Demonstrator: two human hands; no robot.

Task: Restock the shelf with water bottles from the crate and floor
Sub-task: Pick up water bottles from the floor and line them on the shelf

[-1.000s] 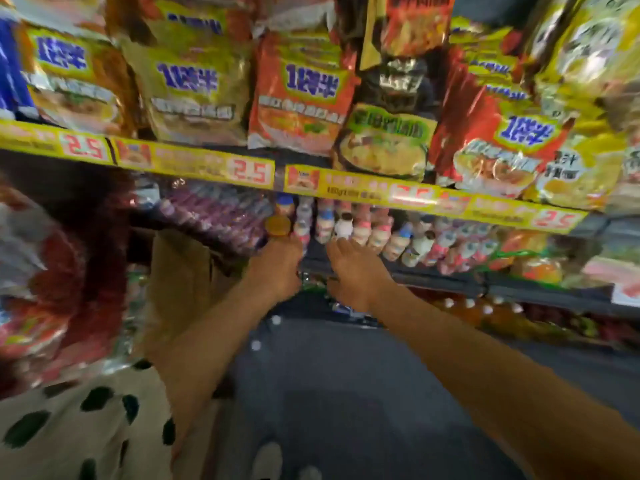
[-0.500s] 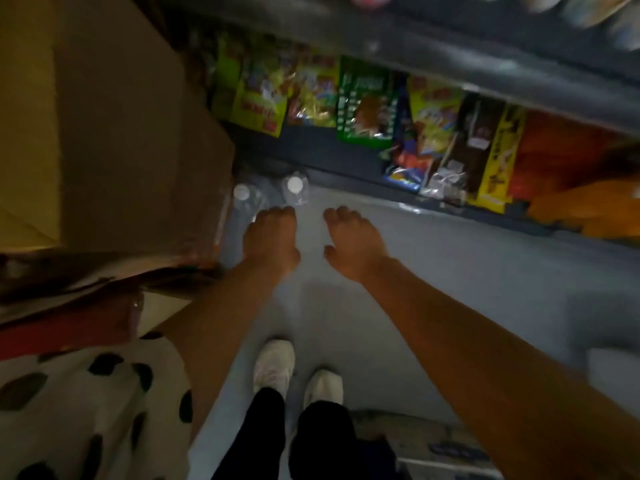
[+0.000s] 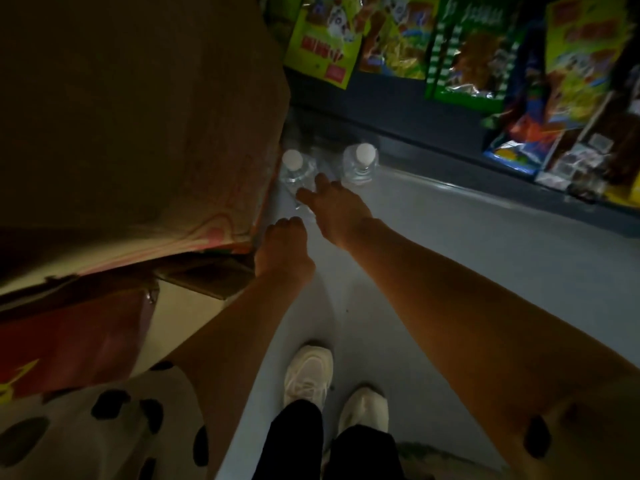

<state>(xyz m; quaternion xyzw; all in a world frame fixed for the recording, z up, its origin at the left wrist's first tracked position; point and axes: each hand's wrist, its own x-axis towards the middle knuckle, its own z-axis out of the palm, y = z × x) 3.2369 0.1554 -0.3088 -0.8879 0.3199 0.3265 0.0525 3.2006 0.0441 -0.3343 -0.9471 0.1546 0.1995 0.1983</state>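
My right hand (image 3: 337, 211) is reaching down with its fingers (image 3: 311, 195) spread and loosely straight, holding nothing; the tips are arriving at the near bottle (image 3: 294, 168), and I cannot tell whether they are touching it yet. My left hand (image 3: 284, 247) is hanging a little behind, its fingers curled under at the knuckles and seemingly empty, though the underside is hidden, so I am not certain of that.

Two clear bottles with white caps are standing upright on the floor (image 3: 467, 254), close to its far edge where it meets the base of the shelf (image 3: 398, 109). The near bottle is sitting just beside the corner of the big box (image 3: 138, 116) on my left; the far bottle (image 3: 360, 161) is standing a little to its right, apart from it. Snack bags (image 3: 467, 57) are filling the low shelf above them. My shoes (image 3: 308, 375) are planted at the near edge of the view.

I judge I am in the pickup step, fetching floor bottles to restock. Next I am going to need the right fingers to close round the near bottle's neck or shoulder, and the left hand to open and take the far one. The box corner is crowding the near bottle, so the approach needs to come from the open right side to avoid tipping it.
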